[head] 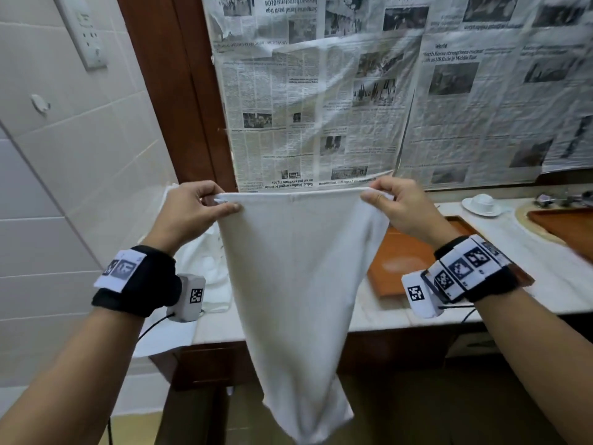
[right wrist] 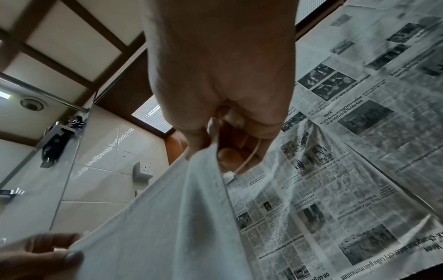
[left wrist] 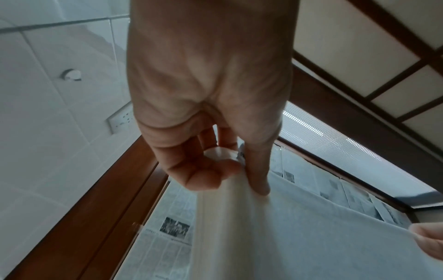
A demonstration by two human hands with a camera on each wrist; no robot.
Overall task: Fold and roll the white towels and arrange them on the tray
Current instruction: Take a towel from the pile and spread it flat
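Note:
A white towel point(head: 298, 284) hangs in the air in front of me, its top edge stretched level between both hands. My left hand point(head: 221, 202) pinches its top left corner between thumb and fingers; the towel point(left wrist: 287, 236) drops from those fingers in the left wrist view. My right hand point(head: 373, 194) pinches the top right corner, and the towel point(right wrist: 167, 217) hangs from it in the right wrist view. The towel's lower end narrows and reaches below the counter's front edge. An orange-brown tray point(head: 398, 258) lies on the counter behind the towel, partly hidden by it and my right wrist.
More white towels point(head: 205, 261) lie heaped on the counter's left end. A white cup on a saucer point(head: 482, 204) stands at the back right, next to another wooden tray point(head: 564, 229). Newspaper point(head: 385, 91) covers the wall behind. A tiled wall point(head: 64, 155) stands left.

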